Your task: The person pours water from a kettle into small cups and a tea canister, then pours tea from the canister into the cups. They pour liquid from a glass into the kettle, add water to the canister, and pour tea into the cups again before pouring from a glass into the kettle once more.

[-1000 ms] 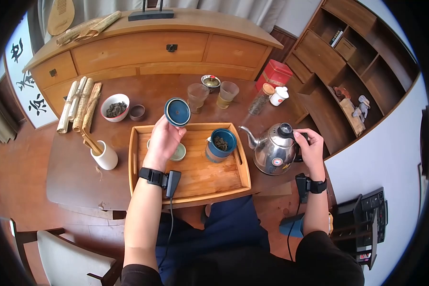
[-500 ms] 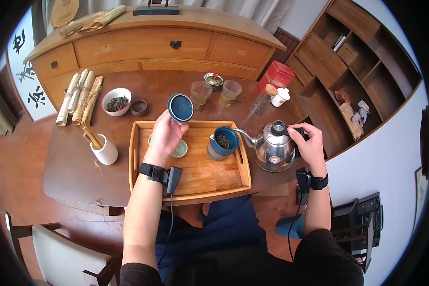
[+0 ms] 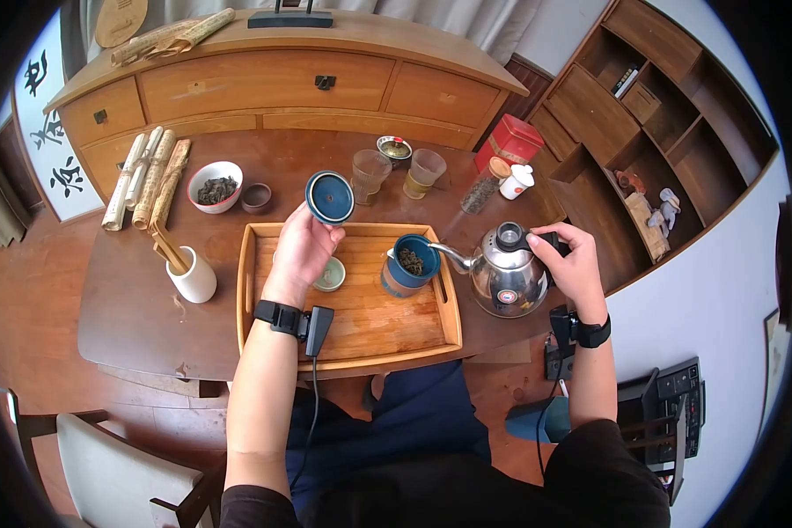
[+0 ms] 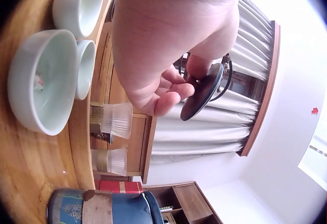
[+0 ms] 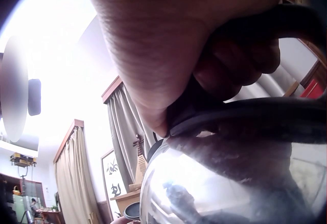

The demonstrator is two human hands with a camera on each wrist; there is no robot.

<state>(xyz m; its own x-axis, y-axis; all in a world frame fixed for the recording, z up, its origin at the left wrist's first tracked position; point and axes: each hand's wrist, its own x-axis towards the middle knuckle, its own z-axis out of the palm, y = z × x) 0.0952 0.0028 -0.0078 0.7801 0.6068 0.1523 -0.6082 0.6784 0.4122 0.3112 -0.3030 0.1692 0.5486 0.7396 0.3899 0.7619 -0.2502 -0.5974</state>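
Note:
My left hand (image 3: 303,253) holds up a round dark blue lid (image 3: 330,197) above the tray's back left; in the left wrist view the lid (image 4: 203,92) is edge-on between thumb and fingers. My right hand (image 3: 572,269) grips the black handle of a steel kettle (image 3: 505,287), its fingers curled round the handle in the right wrist view. The kettle's spout (image 3: 450,254) reaches over the tray's right rim to the edge of a blue cup (image 3: 411,271), which has dark tea leaves inside. Pale green cups (image 4: 43,81) stand below my left hand.
The cups stand in a wooden tray (image 3: 352,361). Behind it are two glass cups (image 3: 425,173), a lidded bowl (image 3: 394,150) and a tea jar (image 3: 481,192). To the left are a white holder (image 3: 194,280), a bowl of leaves (image 3: 215,188) and scrolls (image 3: 148,179).
The kettle has shifted slightly left, bringing its spout from outside the tray to the blue cup's rim. My left hand keeps the lid raised in nearly the same place.

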